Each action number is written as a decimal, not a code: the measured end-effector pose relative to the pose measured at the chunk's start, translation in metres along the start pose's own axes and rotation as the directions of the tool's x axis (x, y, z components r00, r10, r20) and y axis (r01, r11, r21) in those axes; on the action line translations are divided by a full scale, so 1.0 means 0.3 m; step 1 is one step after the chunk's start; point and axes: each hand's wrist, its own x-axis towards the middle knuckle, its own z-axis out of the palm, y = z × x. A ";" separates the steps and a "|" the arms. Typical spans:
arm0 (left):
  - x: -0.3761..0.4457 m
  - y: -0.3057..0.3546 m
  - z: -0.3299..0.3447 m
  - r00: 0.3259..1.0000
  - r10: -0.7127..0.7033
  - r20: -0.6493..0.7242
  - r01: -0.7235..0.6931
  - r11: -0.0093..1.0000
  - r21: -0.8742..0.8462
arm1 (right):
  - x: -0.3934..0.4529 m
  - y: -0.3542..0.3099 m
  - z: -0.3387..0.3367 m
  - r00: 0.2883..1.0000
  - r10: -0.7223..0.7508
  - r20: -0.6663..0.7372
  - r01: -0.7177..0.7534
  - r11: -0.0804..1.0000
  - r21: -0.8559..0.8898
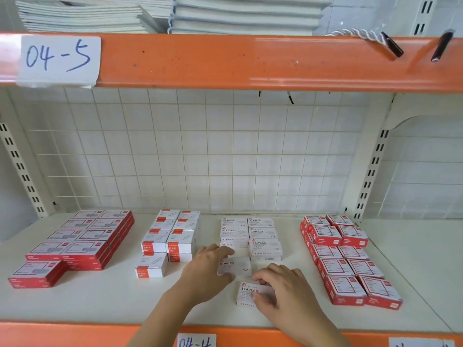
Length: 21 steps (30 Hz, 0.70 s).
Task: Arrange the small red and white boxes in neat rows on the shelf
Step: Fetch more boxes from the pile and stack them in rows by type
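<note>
A small white cardboard staples box with a red corner logo (235,266) lies flat on the white shelf board (100,301), just in front of the left column of the white staples stack (251,235), a two-column block of the same boxes at the middle of the shelf. The left hand (208,266) grips this box from its left side, thumb curled along the near edge and fingers bent over the far edge. A second white staples box (246,294) sits just in front of the first one, nearer the orange front rail (75,331), and slightly to its right. The right hand (283,289) holds it, fingers curled over its top and right end; the thumb is hidden, so I cannot tell how it lies.

Left of the white staples stack, near it, stand white boxes with red bands and a paper-clip picture (170,236), in two columns, with one more at the front of the left column. Farther left of the stack lies a wide block of flat red-edged boxes with grey tops (77,244). To the right of the stack, well apart, two columns of red boxes with white label panels (343,259) run from the back toward the front rail. Behind the stack is a white wire grid back panel (200,151). Above it, an orange upper beam (250,61) carries a white label handwritten "04-5" (59,58), and stacks of pale notebooks (175,13) rest on top.
</note>
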 end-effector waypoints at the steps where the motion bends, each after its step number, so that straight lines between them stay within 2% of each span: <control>1: -0.004 -0.004 0.004 1.000 0.000 0.014 0.000 1.000 -0.008 | 0.000 -0.001 0.000 1.000 -0.004 0.003 0.004 1.000 0.001; 7: 0.001 0.013 0.013 0.993 -0.075 -0.088 0.073 0.997 -0.031 | 0.004 -0.002 -0.001 0.997 -0.051 0.058 0.050 0.999 0.012; 14: 0.017 0.012 0.004 0.986 -0.084 -0.143 0.104 0.985 0.137 | 0.009 0.002 -0.003 0.996 -0.075 0.055 0.073 0.997 0.036; 21: 0.052 0.033 0.011 0.988 -0.045 -0.147 0.073 0.978 0.193 | 0.007 0.002 0.004 0.997 -0.071 0.017 0.069 0.993 0.099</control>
